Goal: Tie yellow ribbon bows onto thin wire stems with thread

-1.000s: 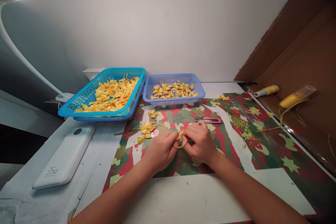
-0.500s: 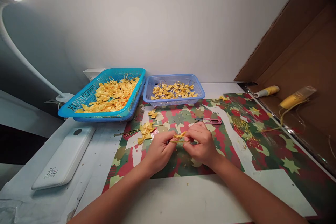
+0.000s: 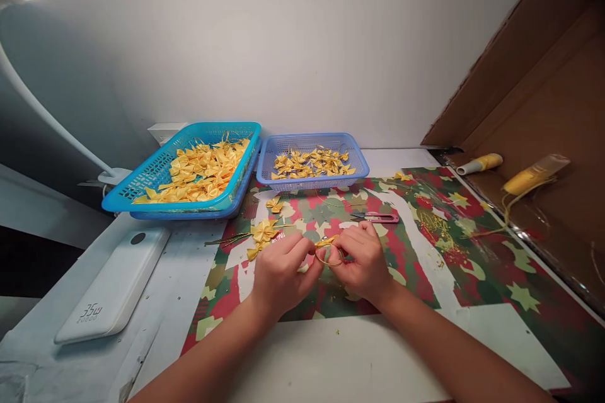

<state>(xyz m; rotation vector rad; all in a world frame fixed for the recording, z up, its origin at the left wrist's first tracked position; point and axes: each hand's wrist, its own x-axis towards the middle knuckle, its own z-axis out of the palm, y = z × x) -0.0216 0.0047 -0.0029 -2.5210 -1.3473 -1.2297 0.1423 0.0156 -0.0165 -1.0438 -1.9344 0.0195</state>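
Observation:
Between my two hands is a small yellow ribbon bow (image 3: 325, 242) with a loop of thin gold cord (image 3: 329, 264) curving below it. My left hand (image 3: 283, 272) is closed, its thumb and forefinger pinching the bow's left side. On the other side, my right hand (image 3: 362, 261) is closed too, its fingertips on the bow's right end and the cord. Just left of my left hand lie several yellow bows (image 3: 263, 233) with gold cords. Behind my right hand rests a pair of pink thread snips (image 3: 380, 218). The fingertips partly hide the bow.
A turquoise basket (image 3: 118, 201) heaped with yellow bows stands at back left, a blue-violet basket (image 3: 312, 185) with more beside it. A white power bank (image 3: 113, 286) lies left. Gold cord scraps (image 3: 435, 230) and yellow thread spools (image 3: 524, 181) are on the right, near cardboard (image 3: 539, 88).
The cord loop between my hands flattened half a second ago and now bows out downward again. My left hand has turned slightly, its back more raised. The bow stays held between both hands.

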